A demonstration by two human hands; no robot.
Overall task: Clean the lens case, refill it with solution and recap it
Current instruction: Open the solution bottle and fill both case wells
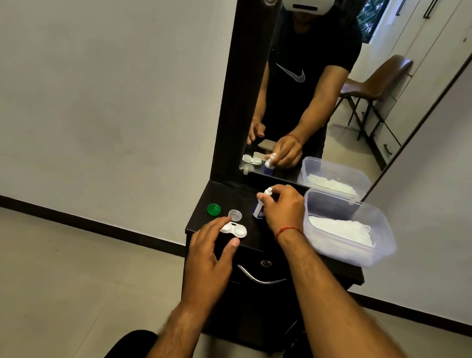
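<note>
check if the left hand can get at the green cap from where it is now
Probably yes. The green cap lies in the open on the dresser top, with only the clear cap beside it. The left hand hovers open by the lens case, nothing between.

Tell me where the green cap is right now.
The green cap lies on the dark dresser top near its far left corner, just left of the clear cap and beyond the open lens case.
</note>
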